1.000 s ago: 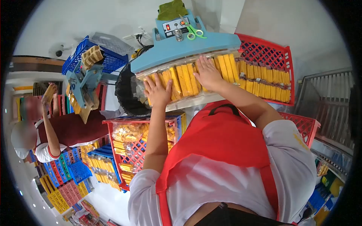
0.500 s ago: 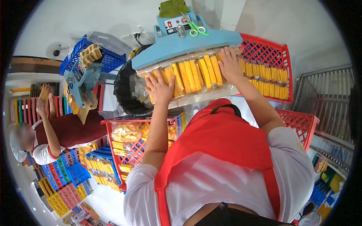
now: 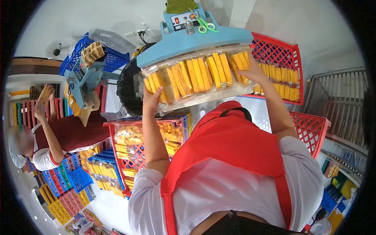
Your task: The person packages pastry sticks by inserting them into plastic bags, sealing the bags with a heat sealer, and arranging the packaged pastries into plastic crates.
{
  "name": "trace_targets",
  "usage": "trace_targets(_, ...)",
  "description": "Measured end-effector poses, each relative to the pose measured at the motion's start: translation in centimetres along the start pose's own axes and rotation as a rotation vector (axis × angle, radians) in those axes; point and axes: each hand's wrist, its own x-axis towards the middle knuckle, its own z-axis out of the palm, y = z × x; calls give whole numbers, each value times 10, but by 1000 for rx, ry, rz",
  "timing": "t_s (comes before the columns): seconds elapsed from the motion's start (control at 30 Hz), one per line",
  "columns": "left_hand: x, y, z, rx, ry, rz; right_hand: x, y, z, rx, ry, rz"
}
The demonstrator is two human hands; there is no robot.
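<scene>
Several clear plastic packs of yellow sticks (image 3: 199,74) lie side by side on the pale ledge of a light-blue bag sealer (image 3: 196,44). My left hand (image 3: 150,101) grips the leftmost pack (image 3: 159,87), its thumb across the front and the fingertips partly hidden at the side. At the other end, my right hand (image 3: 255,73) holds the rightmost pack (image 3: 239,64), thumb on the front, other fingers at its far edge. The packs' top edges lie along the sealer's bar. Green-handled scissors (image 3: 206,26) rest on top of the sealer.
A red crate (image 3: 284,47) of similar packs stands to the right. A black-lined bin (image 3: 127,88) is at the left, above another filled red crate (image 3: 114,150). On the far left, a co-worker in a maroon apron (image 3: 84,131) holds a pack beside a second sealer (image 3: 87,84).
My hands have moved outward from on top of the packs to the two ends of the row, and now grip the end packs. The row is more exposed and spread apart.
</scene>
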Motion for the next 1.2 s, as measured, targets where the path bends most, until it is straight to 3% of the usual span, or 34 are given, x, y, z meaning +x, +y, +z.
trace_targets(0.03, 2, -10, -9, -4, 5, -1, 0, 10, -4, -1, 1, -1)
trace_targets(0.07, -3, -10, -15, -4, 6, 0, 0, 27, -10, 199, -19, -8)
trace_targets(0.1, -12, -7, -22, -90, -14, -79, -1, 27, -12, 400, -40, -16)
trace_targets(0.13, -21, -4, -28, -176, -33, -158, -7, 26, -15, 402, -40, -20)
trace_targets(0.2, -41, 5, -29, -326, -30, -130, -33, -10, -38, 862, -134, 103)
trace_targets(0.23, -47, 12, -25, -476, -32, -116, -35, -30, -41, 866, -124, 107)
trace_targets(0.3, -53, 42, 9, -427, -78, -102, -42, -79, -25, 807, -265, -5)
trace_targets(0.33, -49, 51, 30, -390, -130, -69, -31, -85, -2, 569, -203, -100)
trace_targets(0.37, -37, 46, 48, -334, -153, -46, -28, -105, 16, 647, -237, -226)
trace_targets(0.4, -29, 44, 61, -332, -223, -52, -21, -116, 39, 576, -203, -217)
trace_targets(0.43, -25, 42, 68, -298, -236, -65, -10, -99, 77, 303, 11, -226)
trace_targets(0.5, -14, 31, 64, -320, -293, -63, 7, -89, 110, 423, -182, -195)
trace_targets(0.53, -11, 21, 58, -321, -279, -58, 0, -101, 109, 530, -168, -146)
trace_targets(0.6, -9, 7, 44, -491, -325, -208, 6, -98, 112, 799, -333, 111)
trace_targets(0.73, -2, -6, 40, -581, -365, -276, 8, -109, 116, 919, -244, 157)
trace_targets(0.8, -3, -3, 42, -523, -307, -246, 3, -117, 112, 1330, -259, 267)
trace_targets(0.83, -3, -3, 44, -493, -279, -226, 10, -103, 121, 1394, -319, 181)
trace_targets(0.93, -7, -9, 44, -592, -378, -128, -6, -106, 127, 1254, -293, 115)
trace_targets(0.97, -10, -13, 37, -580, -356, -132, -19, -113, 123, 1245, -284, 251)
trace_targets(1.0, -17, -13, 31, -523, -282, -169, -30, -116, 128, 1252, -282, 250)
trace_targets(1.03, -36, -12, 20, -547, -387, -108, -41, -114, 131, 1100, -221, 146)
trace_targets(1.1, -62, -4, 4, -449, -287, -128, -61, -120, 122, 955, -155, 58)
trace_targets(1.17, -82, 22, 14, -501, -293, -109, -76, -135, 91, 501, -72, -82)
trace_targets(1.2, -89, 39, 26, -515, -312, -44, -76, -136, 74, 572, -54, -198)
